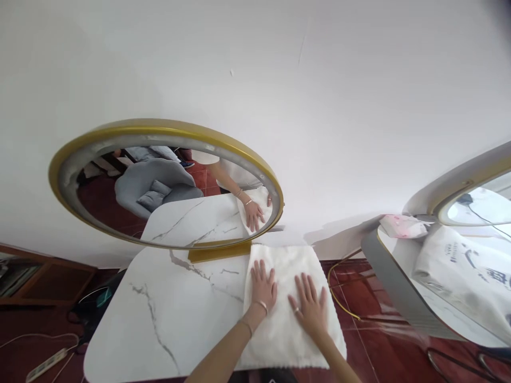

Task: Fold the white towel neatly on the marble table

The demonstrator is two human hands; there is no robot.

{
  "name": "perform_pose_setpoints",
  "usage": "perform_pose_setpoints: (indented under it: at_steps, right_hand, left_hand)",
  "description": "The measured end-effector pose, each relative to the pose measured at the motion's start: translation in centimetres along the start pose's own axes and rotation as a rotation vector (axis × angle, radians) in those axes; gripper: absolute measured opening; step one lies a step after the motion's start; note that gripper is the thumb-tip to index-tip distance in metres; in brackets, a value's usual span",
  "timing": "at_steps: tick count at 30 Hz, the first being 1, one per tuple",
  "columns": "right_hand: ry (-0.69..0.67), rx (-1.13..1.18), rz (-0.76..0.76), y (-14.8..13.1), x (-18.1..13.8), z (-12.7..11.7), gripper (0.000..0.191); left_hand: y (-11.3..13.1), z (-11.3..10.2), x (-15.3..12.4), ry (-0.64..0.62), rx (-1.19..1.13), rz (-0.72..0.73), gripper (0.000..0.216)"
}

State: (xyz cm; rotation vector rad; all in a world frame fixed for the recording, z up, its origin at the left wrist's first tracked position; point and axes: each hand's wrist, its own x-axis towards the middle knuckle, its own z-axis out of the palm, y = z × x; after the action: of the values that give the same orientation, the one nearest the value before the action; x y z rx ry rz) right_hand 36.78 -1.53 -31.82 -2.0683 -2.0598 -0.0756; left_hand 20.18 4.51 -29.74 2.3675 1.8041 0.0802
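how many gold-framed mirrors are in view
2. One oval gold-framed mirror is above the white grey-veined table, mostly left of the flat white cloth; another gold-framed mirror is at the right edge, partly cut off.

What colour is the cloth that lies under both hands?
The cloth is white; it shows best in the head view.

Left hand (pixel 262 287) and right hand (pixel 311 307) rest flat, palms down, on white towel (pixel 293 346) at right end of marble-patterned bench (pixel 123 324), gold-rimmed mirror (pixel 167 183) at its wall side, second bench (pixel 399 252) off right holding pink-white packet (pixel 403 226) and printed white cloth (pixel 455 266).
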Motion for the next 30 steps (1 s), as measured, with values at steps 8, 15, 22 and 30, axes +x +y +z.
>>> perform_pose_setpoints:
  at_steps: [8,15,22,30]
  right_hand:
    - [0.057,0.079,-0.03,-1.1,-5.8,0.3,0.064]
    - [0.159,0.275,0.047,-0.3,-3.9,0.0,0.055]
    - [0.192,0.612,-0.041,-2.8,0.8,-2.8,0.041]
    - [0.012,0.704,-0.317,-6.2,8.4,-6.4,0.038]
  left_hand:
    - [-3.4,-3.5,-2.5,-0.002,-0.107,-0.295,0.05]
    - [-5.9,-9.8,2.9,-0.259,-0.207,-0.303,0.034]
    - [-7.0,-10.6,3.0,-0.309,-0.226,-0.03,0.028]
    - [-6.7,-11.8,3.8,-0.28,-0.241,0.071,0.018]
